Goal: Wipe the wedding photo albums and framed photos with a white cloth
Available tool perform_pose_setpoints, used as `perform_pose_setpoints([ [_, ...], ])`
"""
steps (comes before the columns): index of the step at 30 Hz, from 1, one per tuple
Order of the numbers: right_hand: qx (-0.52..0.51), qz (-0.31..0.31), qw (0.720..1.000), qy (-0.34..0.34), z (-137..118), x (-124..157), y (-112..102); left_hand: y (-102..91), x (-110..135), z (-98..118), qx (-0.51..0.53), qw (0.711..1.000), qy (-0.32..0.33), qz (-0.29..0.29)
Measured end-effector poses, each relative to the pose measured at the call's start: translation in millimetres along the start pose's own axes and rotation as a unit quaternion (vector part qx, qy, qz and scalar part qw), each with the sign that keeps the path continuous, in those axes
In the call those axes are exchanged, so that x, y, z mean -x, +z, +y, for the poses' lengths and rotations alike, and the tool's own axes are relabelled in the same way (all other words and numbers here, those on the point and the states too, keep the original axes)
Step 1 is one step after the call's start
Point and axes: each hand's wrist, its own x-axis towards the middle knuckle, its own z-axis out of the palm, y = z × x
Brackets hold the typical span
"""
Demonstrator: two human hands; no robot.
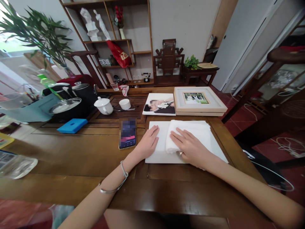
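Note:
A flat white board [159, 156] lies on the dark wooden table in front of me. Over its middle and right part is a folded white cloth [200, 130]. My right hand [189, 144] rests on the cloth with its fingers stretched out and a ring on one finger. On the board's left edge lies my left hand [150, 141], fingers extended and close together, holding nothing. Just left of that hand is a phone [128, 133] with its screen lit. Beyond the board are a photo panel [159, 106] and a light wooden picture frame [178, 98].
A white lidded cup [104, 105] and a small white bowl [125, 104] stand on the tea tray [111, 115]. A blue block [72, 126] lies at left, near a dark pot [83, 92]. Clear plastic packaging [21, 167] sits at the left edge. A wooden chair [281, 95] stands at right.

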Motion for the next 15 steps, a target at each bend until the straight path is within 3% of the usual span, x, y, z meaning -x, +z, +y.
perform_pose_setpoints([
  [3,0.027,-0.010,1.000,-0.012,-8,2,1,0.5,0,-1,-0.001,1.000,0.007,0.006],
  [9,0.001,-0.068,0.994,-0.083,-42,29,-22,1.4,0,-1,0.004,1.000,0.004,0.010],
  [15,-0.033,-0.048,0.997,-0.046,-25,19,-14,1.3,0,-1,0.004,1.000,0.005,0.011],
])
